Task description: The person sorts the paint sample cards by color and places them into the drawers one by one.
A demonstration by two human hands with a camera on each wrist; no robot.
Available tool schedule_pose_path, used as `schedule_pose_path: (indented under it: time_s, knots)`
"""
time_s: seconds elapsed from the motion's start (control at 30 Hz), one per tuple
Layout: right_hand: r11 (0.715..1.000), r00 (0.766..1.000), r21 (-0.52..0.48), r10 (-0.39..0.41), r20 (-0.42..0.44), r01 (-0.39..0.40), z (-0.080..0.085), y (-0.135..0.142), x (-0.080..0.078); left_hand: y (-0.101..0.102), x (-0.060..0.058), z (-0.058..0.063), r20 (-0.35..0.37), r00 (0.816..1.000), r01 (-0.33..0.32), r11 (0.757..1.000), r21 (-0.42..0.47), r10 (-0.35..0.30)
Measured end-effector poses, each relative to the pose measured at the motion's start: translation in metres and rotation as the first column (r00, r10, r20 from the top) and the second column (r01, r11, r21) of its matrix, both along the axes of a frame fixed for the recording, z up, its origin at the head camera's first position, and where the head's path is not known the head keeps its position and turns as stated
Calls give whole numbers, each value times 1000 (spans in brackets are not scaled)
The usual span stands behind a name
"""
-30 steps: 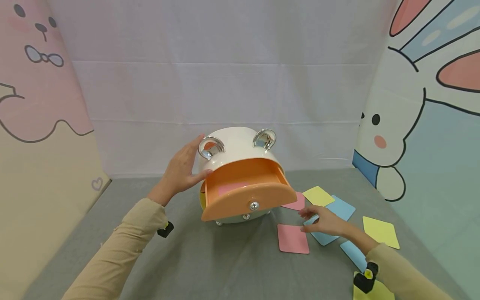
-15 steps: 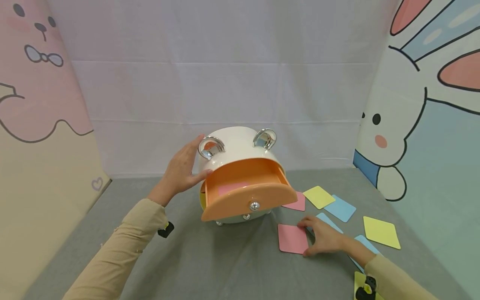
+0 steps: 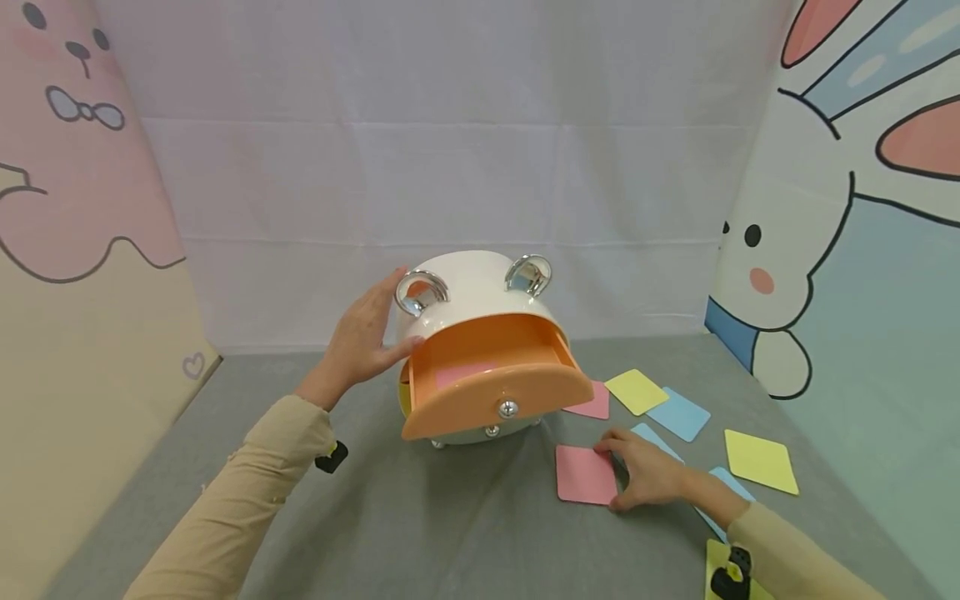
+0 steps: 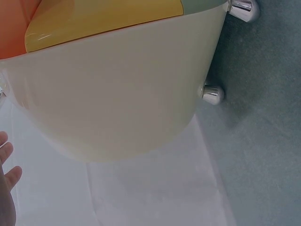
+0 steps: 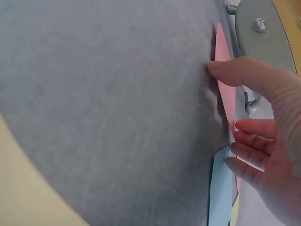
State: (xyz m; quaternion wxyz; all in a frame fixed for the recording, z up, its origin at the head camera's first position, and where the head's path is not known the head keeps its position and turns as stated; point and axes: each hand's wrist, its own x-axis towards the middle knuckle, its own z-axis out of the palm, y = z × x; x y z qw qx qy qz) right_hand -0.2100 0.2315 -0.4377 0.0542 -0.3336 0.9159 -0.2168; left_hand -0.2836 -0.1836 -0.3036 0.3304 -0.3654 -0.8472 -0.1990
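Note:
A small white storage box [image 3: 472, 283] with silver ears stands on grey cloth, its orange top drawer [image 3: 465, 408] pulled out. Inside that drawer lies a pink card [image 3: 461, 374]. My left hand [image 3: 360, 337] rests on the box's left side, thumb at the front rim and straight fingers beside the ear; the left wrist view has the box's white side [image 4: 117, 99]. On the cloth to the right, my right hand [image 3: 648, 473] pinches a square pink card [image 3: 583, 475] by its right-hand edge, thumb at the near corner, fingers at the far one.
Around the right hand lie yellow cards [image 3: 761, 461] and blue cards [image 3: 678, 414], some partly under the hand and forearm. Another pink card [image 3: 596, 403] sits partly behind the drawer front. White cloth [image 3: 450, 167] hangs behind, with printed panels at both sides.
My right hand has moved down a little from over the blue cards and taken the near pink card by its edge. The left hand, box and drawer have stayed put.

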Motion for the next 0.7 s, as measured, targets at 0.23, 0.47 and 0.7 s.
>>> schedule_pose_path:
  time_s: [0.23,0.47,0.7]
  knots:
    - [998,998,-11,-65,19,65,14,6,0,-1,0,1,15,1000,-8,1000,-9,8]
    - [986,985,-38,-164,-46,163,44,22,5,0,-1,0,15,1000,-10,1000,-14,10]
    - [984,966,-114,-156,-208,135,76,46,-2,0,-1,0,16,1000,-10,1000,-6,10]
